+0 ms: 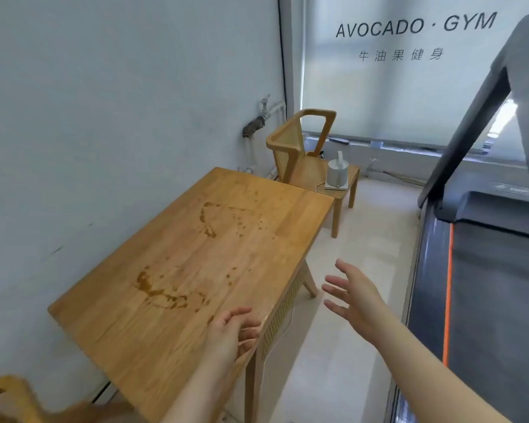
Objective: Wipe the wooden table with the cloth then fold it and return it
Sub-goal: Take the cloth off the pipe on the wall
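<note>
Wooden table (119, 331) lies lengthwise ahead-left; relaxed, empty left hand (232, 328) over its right edge, splayed, empty right hand (358, 297) farther off; cloth unseen.

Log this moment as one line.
stage: wiping not started; table: brown stains; cloth: not in view; left hand: open, over table edge; right hand: open, beside table

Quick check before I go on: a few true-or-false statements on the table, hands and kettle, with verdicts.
The wooden table has brown stains on it. True.
The left hand holds a cloth. False: it holds nothing.
The right hand is open, fingers spread. True.
The kettle stands on the table. False: it stands on the chair seat.
</note>
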A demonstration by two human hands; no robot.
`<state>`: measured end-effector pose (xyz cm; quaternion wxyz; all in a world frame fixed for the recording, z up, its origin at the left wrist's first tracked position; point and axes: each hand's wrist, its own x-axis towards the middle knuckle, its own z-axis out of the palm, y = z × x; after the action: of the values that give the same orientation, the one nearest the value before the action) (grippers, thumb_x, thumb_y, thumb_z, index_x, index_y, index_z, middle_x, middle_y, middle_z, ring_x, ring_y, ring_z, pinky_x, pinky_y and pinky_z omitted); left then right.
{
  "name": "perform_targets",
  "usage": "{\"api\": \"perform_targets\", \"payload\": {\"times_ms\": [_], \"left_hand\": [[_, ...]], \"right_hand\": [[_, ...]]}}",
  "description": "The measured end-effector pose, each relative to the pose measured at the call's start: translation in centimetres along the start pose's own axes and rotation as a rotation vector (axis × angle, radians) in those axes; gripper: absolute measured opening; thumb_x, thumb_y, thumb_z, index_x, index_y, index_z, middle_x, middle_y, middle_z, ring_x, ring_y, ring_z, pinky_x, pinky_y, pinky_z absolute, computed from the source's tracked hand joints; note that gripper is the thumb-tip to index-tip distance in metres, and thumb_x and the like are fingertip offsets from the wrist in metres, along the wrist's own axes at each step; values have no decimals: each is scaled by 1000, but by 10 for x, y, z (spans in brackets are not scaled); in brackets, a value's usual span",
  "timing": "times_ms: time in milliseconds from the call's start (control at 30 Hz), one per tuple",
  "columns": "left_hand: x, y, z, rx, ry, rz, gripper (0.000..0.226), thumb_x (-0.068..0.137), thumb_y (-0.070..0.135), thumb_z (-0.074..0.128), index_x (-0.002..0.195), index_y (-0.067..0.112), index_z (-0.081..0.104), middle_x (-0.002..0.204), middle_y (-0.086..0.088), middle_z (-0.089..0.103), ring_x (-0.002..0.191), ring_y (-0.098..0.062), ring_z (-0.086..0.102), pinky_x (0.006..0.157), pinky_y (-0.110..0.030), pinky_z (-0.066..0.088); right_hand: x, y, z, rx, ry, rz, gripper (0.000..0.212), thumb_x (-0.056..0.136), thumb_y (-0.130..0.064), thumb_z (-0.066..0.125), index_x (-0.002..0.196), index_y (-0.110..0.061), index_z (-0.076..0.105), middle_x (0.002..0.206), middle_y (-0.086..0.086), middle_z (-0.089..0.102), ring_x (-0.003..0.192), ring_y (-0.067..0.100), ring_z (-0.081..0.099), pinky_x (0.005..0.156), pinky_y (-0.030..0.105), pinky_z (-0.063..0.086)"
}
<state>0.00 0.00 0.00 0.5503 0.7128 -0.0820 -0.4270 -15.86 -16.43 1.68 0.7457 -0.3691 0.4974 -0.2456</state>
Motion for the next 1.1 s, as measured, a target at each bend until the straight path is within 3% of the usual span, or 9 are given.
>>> {"api": "perform_targets", "payload": {"times_ms": [100, 167, 367, 500, 600, 733, 933, 1100], "left_hand": [[35, 6, 28, -63, -15, -24, 20, 92, 1, 49, 103, 7, 64, 86, -13, 72, 68, -17, 61, 60, -27, 46], [63, 12, 50, -78, -33, -41, 22, 90, -2, 50, 103, 6, 65, 82, -10, 71, 67, -17, 60, 60, -26, 45], [156, 56, 121, -157, -36, -47, 23, 90, -5, 45, 100, 2, 64, 77, -11, 66, 63, -18, 56, 58, -27, 41], [207, 90, 158, -128, -53, -34, 24, 88, -5, 45, 100, 0, 65, 73, -10, 66, 59, -16, 53, 54, -26, 40], [247, 117, 186, -77, -28, -26, 24, 89, -1, 47, 99, 7, 67, 82, -10, 66, 61, -17, 50, 56, -29, 40], [298, 152, 229, -52, -17, 27, 26, 90, 1, 46, 102, 14, 66, 93, -7, 64, 72, -18, 52, 64, -34, 43], [389, 203, 311, -128, 9, 94, 21, 88, 2, 50, 101, 12, 63, 76, -7, 63, 64, -16, 53, 54, -26, 40], [458, 248, 370, -125, 96, 93, 29, 92, 0, 39, 101, 12, 64, 82, -8, 68, 68, -15, 59, 58, -23, 46]], "right_hand": [[41, -24, -10, 53, 54, 27, 27, 97, -34, 53, 119, -19, 56, 114, 12, 64, 104, 25, 65, 90, 43, 54], [72, -44, -14, 18, 75, 42, 25, 96, -28, 54, 118, -15, 59, 110, 14, 67, 99, 25, 68, 86, 38, 55], [179, -106, -2, -229, 42, 47, 15, 95, -17, 54, 106, -10, 63, 91, 12, 68, 78, 21, 65, 69, 29, 51], [240, -129, 0, -469, 46, 32, 19, 94, -10, 49, 107, -11, 63, 90, 8, 62, 78, 19, 60, 68, 29, 49], [285, -152, -9, -535, 71, 65, 24, 92, -9, 48, 111, -13, 62, 91, 6, 58, 80, 18, 56, 67, 30, 50], [347, -194, -21, -474, 59, 83, 22, 94, -13, 51, 113, -15, 61, 98, 6, 61, 83, 19, 60, 69, 31, 52], [465, -274, -37, -330, -23, 82, 21, 98, -22, 53, 115, -13, 60, 91, 8, 65, 72, 18, 61, 64, 28, 50], [536, -337, -42, -185, -121, 112, 29, 95, -30, 57, 122, -19, 60, 111, 4, 68, 101, 14, 61, 74, 32, 52]]}}
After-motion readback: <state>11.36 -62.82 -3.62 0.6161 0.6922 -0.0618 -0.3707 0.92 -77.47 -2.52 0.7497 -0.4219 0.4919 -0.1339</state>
